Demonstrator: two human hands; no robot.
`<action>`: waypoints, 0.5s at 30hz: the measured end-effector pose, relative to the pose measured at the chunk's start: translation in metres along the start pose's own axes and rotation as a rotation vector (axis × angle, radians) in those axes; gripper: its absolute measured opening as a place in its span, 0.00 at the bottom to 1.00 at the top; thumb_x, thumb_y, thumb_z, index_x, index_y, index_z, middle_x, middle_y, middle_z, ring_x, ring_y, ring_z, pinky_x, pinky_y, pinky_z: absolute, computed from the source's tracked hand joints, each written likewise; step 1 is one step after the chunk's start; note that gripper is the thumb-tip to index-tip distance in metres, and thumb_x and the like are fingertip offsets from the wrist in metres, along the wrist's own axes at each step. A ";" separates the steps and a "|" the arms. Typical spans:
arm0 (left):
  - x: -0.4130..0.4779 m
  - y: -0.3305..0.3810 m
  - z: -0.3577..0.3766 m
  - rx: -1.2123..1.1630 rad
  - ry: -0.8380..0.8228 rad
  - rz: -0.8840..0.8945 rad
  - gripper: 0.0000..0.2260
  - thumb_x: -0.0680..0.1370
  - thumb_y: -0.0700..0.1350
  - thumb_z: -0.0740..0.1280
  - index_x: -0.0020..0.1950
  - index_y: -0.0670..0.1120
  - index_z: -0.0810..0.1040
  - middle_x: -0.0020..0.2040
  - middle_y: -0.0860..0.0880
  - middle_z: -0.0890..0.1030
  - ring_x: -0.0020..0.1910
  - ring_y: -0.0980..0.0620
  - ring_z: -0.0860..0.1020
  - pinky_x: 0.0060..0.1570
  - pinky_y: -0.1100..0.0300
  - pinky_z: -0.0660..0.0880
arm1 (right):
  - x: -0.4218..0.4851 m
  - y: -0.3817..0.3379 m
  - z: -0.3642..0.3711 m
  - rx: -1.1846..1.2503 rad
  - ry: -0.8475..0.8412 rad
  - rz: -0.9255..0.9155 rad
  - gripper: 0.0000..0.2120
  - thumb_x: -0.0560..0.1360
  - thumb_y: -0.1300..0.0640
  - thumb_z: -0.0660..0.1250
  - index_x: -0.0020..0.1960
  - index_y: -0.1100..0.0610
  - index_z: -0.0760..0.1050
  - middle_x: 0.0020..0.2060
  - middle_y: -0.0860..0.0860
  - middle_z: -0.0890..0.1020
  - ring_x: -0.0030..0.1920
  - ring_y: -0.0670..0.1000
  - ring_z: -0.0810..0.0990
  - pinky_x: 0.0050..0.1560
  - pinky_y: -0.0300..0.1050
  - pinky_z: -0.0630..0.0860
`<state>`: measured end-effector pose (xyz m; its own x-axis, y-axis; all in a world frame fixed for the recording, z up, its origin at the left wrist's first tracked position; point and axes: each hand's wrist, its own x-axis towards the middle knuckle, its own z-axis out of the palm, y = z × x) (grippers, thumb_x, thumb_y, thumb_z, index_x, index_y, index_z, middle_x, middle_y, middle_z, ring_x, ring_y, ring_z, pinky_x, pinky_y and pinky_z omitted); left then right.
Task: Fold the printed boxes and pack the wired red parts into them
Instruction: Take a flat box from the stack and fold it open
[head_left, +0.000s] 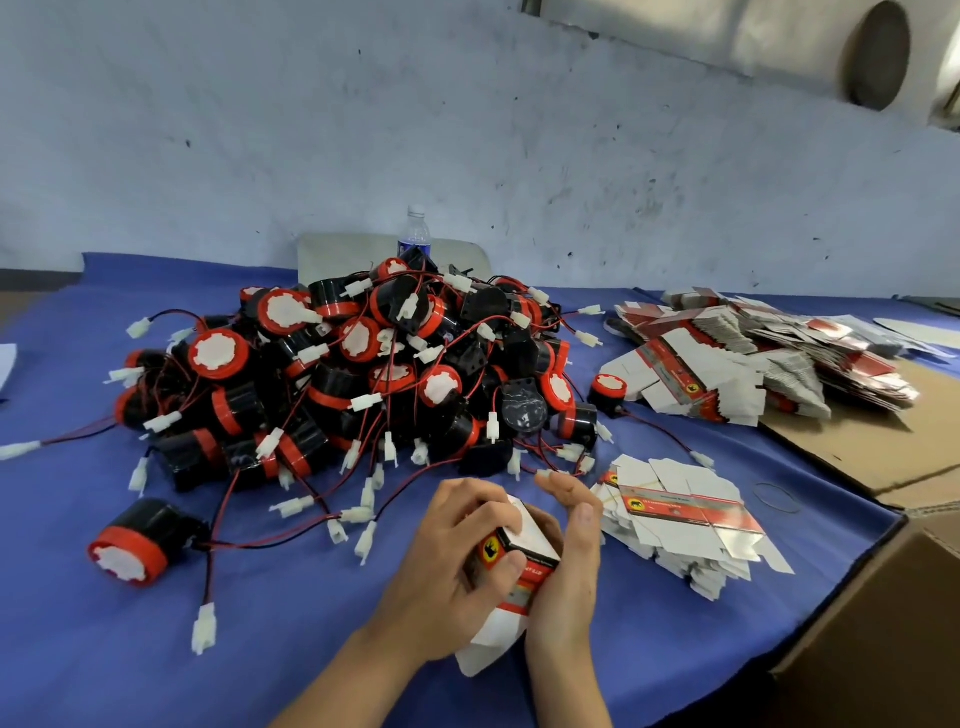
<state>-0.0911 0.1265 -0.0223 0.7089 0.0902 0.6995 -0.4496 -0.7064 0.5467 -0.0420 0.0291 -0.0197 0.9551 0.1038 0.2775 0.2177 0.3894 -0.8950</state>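
Your left hand (457, 545) is wrapped round a half-folded printed box (524, 545) at 6 o'clock, close in front of you: the fingers curl over its far end and the thumb presses on the red printed face. Your right hand (569, 561) lies against the box's right side with the palm flat to it and the fingers nearly straight, pointing away from you, not closed round anything. A white flap of the box hangs down between your wrists. The heap of wired red parts (353, 374) sits at 12 o'clock on the blue cloth (260, 654), black bodies, red caps and white plugs tangled together. One loose part (136, 540) lies on its side at 9 o'clock from your hands, well apart from them. A small stack of flat boxes (685, 519) is just beside your right hand at 3 o'clock, and a larger heap of flat boxes (753, 358) is at 2 o'clock, partly on a cardboard sheet (857, 457). A water bottle (416, 234) stands behind the pile.
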 end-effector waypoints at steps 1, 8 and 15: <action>0.000 0.000 0.000 0.007 -0.007 0.001 0.06 0.77 0.53 0.61 0.52 0.54 0.72 0.55 0.60 0.71 0.57 0.52 0.72 0.53 0.62 0.70 | 0.002 0.005 -0.003 -0.016 0.016 0.006 0.20 0.75 0.43 0.51 0.55 0.55 0.72 0.47 0.41 0.83 0.43 0.45 0.82 0.40 0.34 0.76; 0.001 0.002 -0.002 0.021 -0.017 -0.019 0.04 0.76 0.51 0.61 0.47 0.53 0.68 0.50 0.60 0.69 0.52 0.53 0.70 0.51 0.70 0.64 | 0.005 0.004 -0.002 -0.046 0.018 0.015 0.19 0.73 0.44 0.53 0.54 0.54 0.73 0.50 0.48 0.82 0.45 0.46 0.83 0.42 0.35 0.77; 0.002 0.003 -0.004 0.037 -0.031 -0.009 0.04 0.75 0.50 0.61 0.45 0.53 0.66 0.47 0.60 0.67 0.49 0.56 0.68 0.49 0.71 0.62 | 0.006 0.000 -0.002 -0.044 -0.026 0.006 0.17 0.71 0.46 0.54 0.53 0.53 0.73 0.47 0.49 0.82 0.42 0.43 0.82 0.41 0.32 0.75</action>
<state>-0.0928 0.1277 -0.0174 0.7296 0.0757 0.6797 -0.4227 -0.7314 0.5352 -0.0362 0.0277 -0.0188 0.9510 0.1295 0.2808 0.2215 0.3484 -0.9108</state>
